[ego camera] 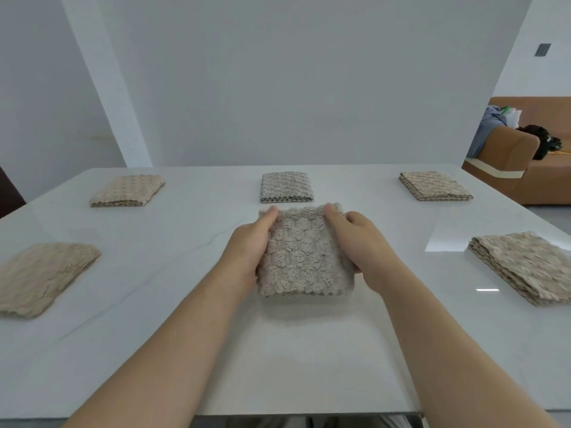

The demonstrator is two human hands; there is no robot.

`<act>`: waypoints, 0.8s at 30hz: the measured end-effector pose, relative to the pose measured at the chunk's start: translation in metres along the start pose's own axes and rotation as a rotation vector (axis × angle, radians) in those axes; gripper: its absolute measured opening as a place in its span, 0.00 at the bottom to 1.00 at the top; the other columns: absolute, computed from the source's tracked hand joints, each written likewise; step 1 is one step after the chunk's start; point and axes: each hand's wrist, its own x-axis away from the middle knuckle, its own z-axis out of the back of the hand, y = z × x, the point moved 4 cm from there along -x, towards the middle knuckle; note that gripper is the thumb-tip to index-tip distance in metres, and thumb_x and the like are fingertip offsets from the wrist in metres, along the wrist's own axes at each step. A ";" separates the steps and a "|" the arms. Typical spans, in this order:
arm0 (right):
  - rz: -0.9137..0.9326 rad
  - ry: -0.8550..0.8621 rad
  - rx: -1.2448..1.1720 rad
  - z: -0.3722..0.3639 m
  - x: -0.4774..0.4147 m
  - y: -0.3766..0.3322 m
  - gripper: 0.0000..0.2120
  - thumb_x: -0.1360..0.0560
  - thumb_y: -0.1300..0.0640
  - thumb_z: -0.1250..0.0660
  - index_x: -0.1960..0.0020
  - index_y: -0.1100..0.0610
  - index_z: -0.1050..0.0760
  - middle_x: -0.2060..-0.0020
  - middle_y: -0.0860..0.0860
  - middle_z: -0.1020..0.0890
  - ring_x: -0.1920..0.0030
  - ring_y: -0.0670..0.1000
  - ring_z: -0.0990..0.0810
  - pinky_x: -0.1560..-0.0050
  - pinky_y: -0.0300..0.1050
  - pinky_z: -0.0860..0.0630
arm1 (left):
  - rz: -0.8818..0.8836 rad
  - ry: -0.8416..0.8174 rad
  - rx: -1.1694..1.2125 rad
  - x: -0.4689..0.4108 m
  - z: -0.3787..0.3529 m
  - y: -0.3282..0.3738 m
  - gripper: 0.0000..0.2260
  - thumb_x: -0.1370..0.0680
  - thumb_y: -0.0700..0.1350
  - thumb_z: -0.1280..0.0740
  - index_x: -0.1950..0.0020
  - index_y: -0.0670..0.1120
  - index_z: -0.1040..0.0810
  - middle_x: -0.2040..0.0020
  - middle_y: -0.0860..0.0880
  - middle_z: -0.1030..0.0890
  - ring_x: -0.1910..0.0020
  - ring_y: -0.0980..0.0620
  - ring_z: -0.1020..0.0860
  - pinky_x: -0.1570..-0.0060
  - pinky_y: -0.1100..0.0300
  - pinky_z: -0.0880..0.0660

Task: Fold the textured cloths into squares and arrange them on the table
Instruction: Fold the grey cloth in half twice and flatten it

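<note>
We hold the grey-beige folded cloth [304,257] between both hands. Our left hand [247,251] is on its left edge and our right hand [367,248] on its right edge. The fingers [335,219] clasp the sides, with thumbs pressed on the far corners. The cloth is at mid-tabletop [191,350], just near of the far-centre cloth [285,186], with its slightly longer axis running near to far. A soft shadow under its near edge suggests it hangs just off the surface. Both hands are equally close. The open spot lies directly below, between the near-left cloth [43,278] and the near-right cloth [525,267], so we judge the next move to be a straight lowering.
</note>
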 end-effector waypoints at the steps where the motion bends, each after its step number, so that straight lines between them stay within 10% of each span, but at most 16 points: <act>1: -0.030 -0.038 -0.031 0.001 0.004 -0.001 0.29 0.24 0.27 0.42 0.45 0.51 0.22 0.51 0.50 0.15 0.52 0.52 0.15 0.55 0.48 0.18 | -0.002 -0.008 -0.010 0.002 0.000 0.000 0.22 0.24 0.65 0.32 0.49 0.47 0.15 0.53 0.48 0.12 0.53 0.46 0.14 0.47 0.50 0.19; 6: -0.061 -0.032 -0.011 0.001 0.015 0.003 0.30 0.21 0.30 0.44 0.47 0.55 0.19 0.52 0.52 0.15 0.52 0.53 0.15 0.54 0.50 0.17 | -0.213 0.103 -0.188 0.011 0.001 0.001 0.21 0.18 0.61 0.39 0.50 0.46 0.17 0.50 0.46 0.14 0.49 0.45 0.16 0.42 0.44 0.21; 14: 0.079 0.096 0.266 -0.009 0.008 0.017 0.23 0.15 0.43 0.43 0.47 0.61 0.21 0.49 0.57 0.17 0.45 0.59 0.20 0.49 0.46 0.30 | -0.408 0.324 -0.635 0.006 0.009 -0.015 0.18 0.14 0.50 0.42 0.58 0.39 0.25 0.65 0.48 0.25 0.63 0.47 0.28 0.65 0.52 0.40; 19: -0.046 0.018 0.199 -0.009 -0.003 0.025 0.26 0.18 0.38 0.40 0.67 0.55 0.32 0.70 0.53 0.25 0.68 0.55 0.26 0.66 0.43 0.31 | -0.312 0.338 -0.707 -0.011 0.016 -0.019 0.17 0.14 0.51 0.44 0.52 0.41 0.24 0.57 0.46 0.22 0.50 0.41 0.24 0.56 0.57 0.37; 24: -0.049 -0.013 0.137 -0.014 0.000 0.026 0.21 0.20 0.44 0.36 0.33 0.51 0.36 0.54 0.55 0.18 0.55 0.55 0.19 0.51 0.49 0.22 | -0.181 0.283 -0.595 -0.021 0.017 -0.020 0.25 0.18 0.59 0.41 0.33 0.40 0.27 0.37 0.42 0.20 0.38 0.41 0.23 0.46 0.55 0.31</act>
